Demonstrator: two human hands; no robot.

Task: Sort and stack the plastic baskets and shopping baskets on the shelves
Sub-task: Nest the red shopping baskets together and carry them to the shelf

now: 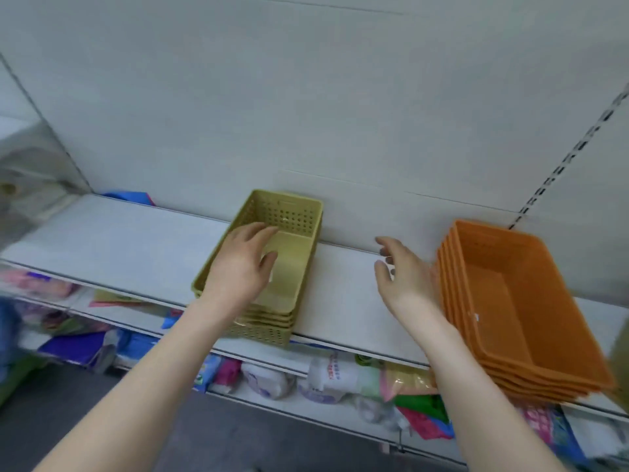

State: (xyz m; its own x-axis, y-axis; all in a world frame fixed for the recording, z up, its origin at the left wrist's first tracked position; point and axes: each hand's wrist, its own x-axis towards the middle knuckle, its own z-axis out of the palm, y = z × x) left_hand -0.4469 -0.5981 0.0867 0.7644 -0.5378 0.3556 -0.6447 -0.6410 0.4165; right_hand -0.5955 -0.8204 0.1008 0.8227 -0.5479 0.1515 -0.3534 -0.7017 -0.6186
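A stack of several olive-green perforated baskets point(292, 240) stands on the white shelf point(112, 247), near its middle. To the right sits a stack of several orange baskets point(510, 301), jutting past the shelf's front edge. My left hand point(240, 267) hovers over the green stack's left rim with fingers spread, holding nothing. Between the two stacks, close to the orange stack's left side, my right hand point(401, 277) is open with curled fingers and holds nothing.
The shelf's back panel point(306, 114) is plain white, with a slotted upright point(558, 172) at the right. A lower shelf point(340, 379) holds colourful packets and bags. Something blue point(129, 198) lies at the shelf's back left. Blurred goods fill the far left.
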